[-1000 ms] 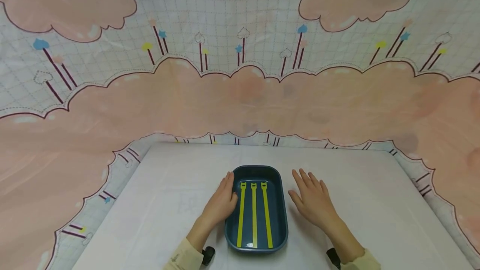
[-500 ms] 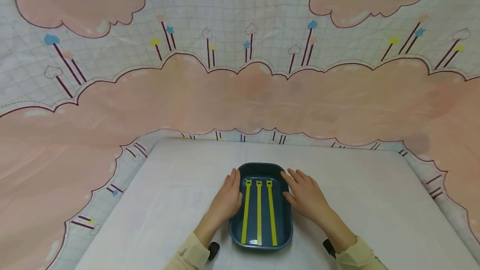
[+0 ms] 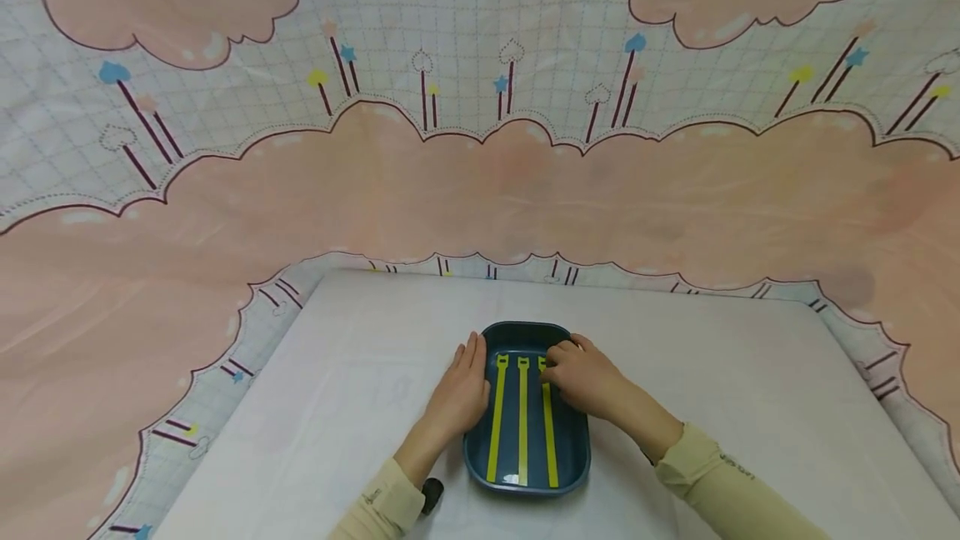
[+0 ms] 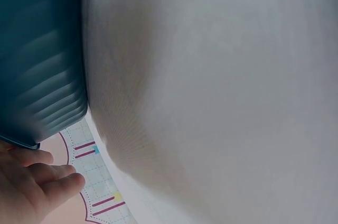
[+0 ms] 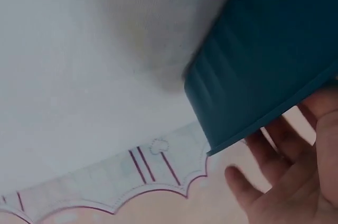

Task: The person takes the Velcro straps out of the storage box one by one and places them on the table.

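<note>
A dark blue tray [image 3: 510, 432] stands on the white table, holding three flat yellow cable-tie straps with slotted heads: a left strap [image 3: 497, 419], a middle strap [image 3: 523, 423] and a right strap [image 3: 550, 432]. My left hand [image 3: 456, 390] rests along the tray's left side, its fingers straight. Over the right rim reaches my right hand [image 3: 588, 377], with its fingertips at the right strap's head and covering part of it. In the right wrist view the tray's wall [image 5: 253, 76] hides those fingertips, so a pinch cannot be confirmed.
White table surface [image 3: 360, 407] surrounds the tray. Behind and beside the table hangs a patterned cloth [image 3: 480, 198] with clouds and stars. A black wrist device [image 3: 432, 495] shows below the left hand.
My right hand has come in from the right, over the tray's rim, to the right strap's head. The left hand stays against the tray. The view has shifted slightly.
</note>
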Available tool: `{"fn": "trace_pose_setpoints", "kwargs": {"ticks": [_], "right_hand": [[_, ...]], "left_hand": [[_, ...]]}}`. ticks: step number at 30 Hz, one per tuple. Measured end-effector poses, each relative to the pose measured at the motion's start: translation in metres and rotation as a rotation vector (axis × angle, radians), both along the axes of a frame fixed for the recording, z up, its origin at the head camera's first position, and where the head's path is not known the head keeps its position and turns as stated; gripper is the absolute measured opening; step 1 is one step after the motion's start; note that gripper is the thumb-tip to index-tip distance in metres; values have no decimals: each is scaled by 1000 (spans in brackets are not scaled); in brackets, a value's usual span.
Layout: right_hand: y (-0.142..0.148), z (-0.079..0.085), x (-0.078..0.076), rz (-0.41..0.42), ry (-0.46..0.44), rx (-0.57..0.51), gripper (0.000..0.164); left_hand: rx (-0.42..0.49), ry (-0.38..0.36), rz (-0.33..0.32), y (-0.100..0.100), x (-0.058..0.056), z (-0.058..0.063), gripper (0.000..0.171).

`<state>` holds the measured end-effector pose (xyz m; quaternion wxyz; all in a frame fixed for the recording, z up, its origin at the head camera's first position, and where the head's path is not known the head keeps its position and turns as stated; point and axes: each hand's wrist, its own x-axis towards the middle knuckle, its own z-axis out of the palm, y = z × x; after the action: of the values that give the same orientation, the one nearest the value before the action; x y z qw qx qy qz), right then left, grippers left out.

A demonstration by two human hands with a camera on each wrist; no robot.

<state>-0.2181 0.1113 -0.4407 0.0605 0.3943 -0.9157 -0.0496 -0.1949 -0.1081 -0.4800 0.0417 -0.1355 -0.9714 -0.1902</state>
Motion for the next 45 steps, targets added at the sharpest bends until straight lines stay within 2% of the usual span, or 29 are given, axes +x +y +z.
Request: {"fn": "trace_pose_setpoints", "kwargs": {"ticks": [6, 19, 32, 40, 45], "right_hand": [[-10, -7, -7, 73, 34, 179, 16], [-20, -16, -8, 117, 37, 309, 20], [-23, -21, -12, 181, 100, 353, 17], [-24, -20, -15, 210, 137, 334, 12], [-25, -20, -17, 220, 123, 337, 12]], "left_hand": [[-5, -5, 4, 1, 1, 0, 58], [-19, -39, 14, 2, 3, -1, 61], [-27, -67, 26, 2, 2, 0, 62], [-17, -65, 33, 1, 0, 2, 62], [-11, -62, 36, 1, -2, 0, 62]]}}
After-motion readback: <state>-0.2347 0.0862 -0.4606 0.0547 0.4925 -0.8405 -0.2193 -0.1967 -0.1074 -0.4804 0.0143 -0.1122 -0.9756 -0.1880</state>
